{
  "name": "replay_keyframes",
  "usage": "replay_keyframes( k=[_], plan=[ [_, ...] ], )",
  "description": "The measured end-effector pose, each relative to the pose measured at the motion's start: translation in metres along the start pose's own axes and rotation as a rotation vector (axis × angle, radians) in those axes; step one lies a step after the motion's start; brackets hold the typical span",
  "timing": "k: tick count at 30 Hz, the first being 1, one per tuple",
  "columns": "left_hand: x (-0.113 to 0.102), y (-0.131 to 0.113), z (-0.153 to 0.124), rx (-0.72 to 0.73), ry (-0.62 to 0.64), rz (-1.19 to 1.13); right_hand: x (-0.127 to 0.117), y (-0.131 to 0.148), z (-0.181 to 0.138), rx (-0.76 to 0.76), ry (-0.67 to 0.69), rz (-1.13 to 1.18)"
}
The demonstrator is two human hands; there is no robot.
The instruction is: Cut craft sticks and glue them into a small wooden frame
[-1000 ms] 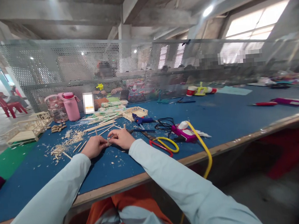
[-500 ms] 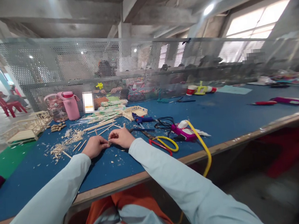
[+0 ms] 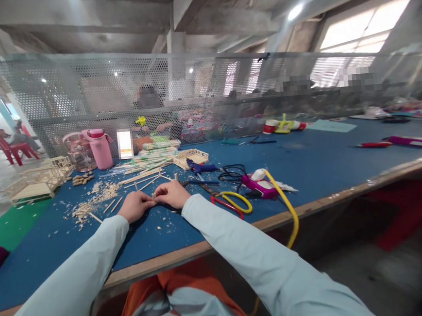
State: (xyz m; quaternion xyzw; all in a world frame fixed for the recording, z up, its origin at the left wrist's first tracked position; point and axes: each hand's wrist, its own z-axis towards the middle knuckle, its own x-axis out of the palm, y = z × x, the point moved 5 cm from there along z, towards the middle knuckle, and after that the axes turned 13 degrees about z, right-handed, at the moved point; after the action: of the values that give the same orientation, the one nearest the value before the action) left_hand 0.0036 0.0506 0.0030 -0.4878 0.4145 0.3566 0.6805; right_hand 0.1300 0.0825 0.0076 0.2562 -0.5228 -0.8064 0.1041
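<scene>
My left hand (image 3: 136, 206) and my right hand (image 3: 172, 194) meet over the blue table, both with fingers pinched. Between their fingertips is a small pale wooden stick piece (image 3: 153, 196), mostly covered by the fingers. Just behind the hands, thin wooden sticks (image 3: 165, 177) appear joined at angles, with short upright ends showing by each hand; how they connect is hidden. Two loose short sticks (image 3: 117, 205) lie left of my left hand. Wood chips (image 3: 93, 201) are scattered farther left. A blue glue gun (image 3: 201, 166) rests beyond my right hand.
Scissors with red and yellow handles (image 3: 236, 202) lie right of my right wrist, near a purple power strip (image 3: 262, 187) with a yellow cord (image 3: 290, 210). Behind are stick bundles (image 3: 155, 155), a wooden tray-like frame (image 3: 191, 159) and a pink bottle (image 3: 101, 149). A perforated screen (image 3: 99, 89) backs the table.
The fingers of my right hand have closed in slightly around the small stick piece, which now shows a little more upright. Both hands otherwise stay in nearly the same place.
</scene>
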Motion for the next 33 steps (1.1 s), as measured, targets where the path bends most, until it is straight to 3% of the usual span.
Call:
replay_keyframes(
  k=[11, 16, 23, 33],
  plan=[
    [0.001, 0.001, 0.002, 0.011, 0.002, 0.03, 0.001, -0.006, 0.0, 0.017, 0.013, -0.011],
    [-0.001, 0.0, 0.001, -0.004, 0.016, 0.032, 0.001, 0.0, -0.002, -0.057, 0.011, -0.015],
    [-0.001, -0.002, 0.001, 0.039, 0.002, 0.051, 0.005, 0.006, -0.004, -0.192, 0.099, -0.213],
    [0.001, 0.0, 0.001, 0.014, 0.023, 0.032, 0.006, 0.015, -0.009, -0.273, 0.071, -0.328]
  ],
)
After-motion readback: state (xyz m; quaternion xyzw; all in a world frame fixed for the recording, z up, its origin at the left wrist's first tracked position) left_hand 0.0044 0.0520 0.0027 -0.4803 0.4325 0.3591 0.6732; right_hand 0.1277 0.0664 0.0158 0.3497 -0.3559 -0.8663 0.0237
